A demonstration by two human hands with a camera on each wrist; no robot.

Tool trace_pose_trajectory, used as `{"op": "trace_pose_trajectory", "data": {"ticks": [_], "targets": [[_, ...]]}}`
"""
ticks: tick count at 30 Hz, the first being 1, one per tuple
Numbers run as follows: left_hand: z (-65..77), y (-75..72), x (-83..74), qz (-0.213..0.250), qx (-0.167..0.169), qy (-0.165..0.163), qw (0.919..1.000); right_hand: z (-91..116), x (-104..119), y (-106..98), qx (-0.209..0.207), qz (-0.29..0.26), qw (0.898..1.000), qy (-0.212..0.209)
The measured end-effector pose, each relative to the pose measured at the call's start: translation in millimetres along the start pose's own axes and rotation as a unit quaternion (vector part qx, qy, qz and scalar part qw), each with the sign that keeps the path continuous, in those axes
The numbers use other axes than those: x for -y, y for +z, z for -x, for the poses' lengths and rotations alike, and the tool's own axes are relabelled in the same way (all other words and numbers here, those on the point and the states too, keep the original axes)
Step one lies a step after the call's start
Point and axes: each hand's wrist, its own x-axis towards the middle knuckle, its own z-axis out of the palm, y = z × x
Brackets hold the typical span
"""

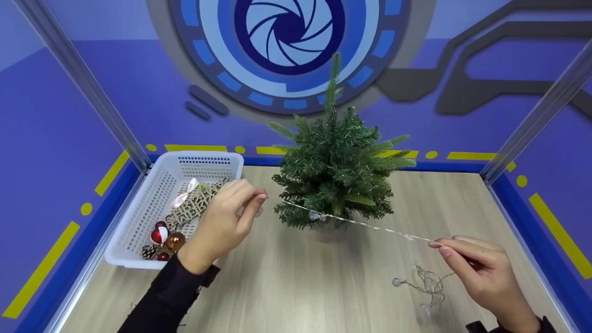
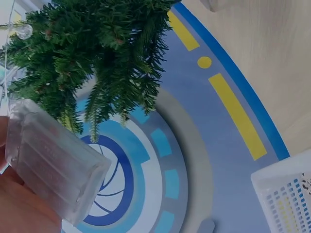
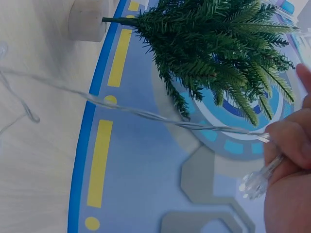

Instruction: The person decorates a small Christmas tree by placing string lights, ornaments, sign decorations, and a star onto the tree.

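A string of fairy lights (image 1: 365,225) stretches nearly taut between both hands, in front of a small green Christmas tree (image 1: 337,171). My left hand (image 1: 226,217) holds one end; in the left wrist view its fingers grip a clear plastic box (image 2: 56,158), apparently the battery case, with the wire rising beside it. Thumb and fingers of my right hand (image 1: 483,270) pinch the wire farther along, at the right. A clear bulb (image 3: 255,184) shows beside that hand in the right wrist view. Below it, the loose rest of the string (image 1: 430,286) hangs near the table, partly tangled.
A white perforated basket (image 1: 118,231) stands at the left, holding red and amber baubles (image 1: 175,241), a pine cone (image 1: 149,251) and a woven ornament with a bow (image 1: 196,203). The tree's pale round base (image 3: 87,20) rests on the wooden table (image 1: 296,286). Printed panels surround the table.
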Motion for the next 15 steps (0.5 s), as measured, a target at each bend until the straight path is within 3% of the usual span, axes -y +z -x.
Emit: {"op": "trace_pose_trajectory", "data": {"ticks": [4,9,15], "targets": [[-0.4,6.1,6.3,-0.015,0.03,-0.011,0.9994,0.9,-2.0,0.5,0.005,0.079,0.996,0.029],[1.9,14.0,12.7,-0.011,0.047,-0.013,0.9988,2.0,-3.7,-1.2,0.009,0.105,0.994,0.038],[-5.7,21.1,17.4,0.002,0.04,-0.027,0.9988,-0.5,-8.8,-2.8,-0.027,0.118,0.991,0.062]]}}
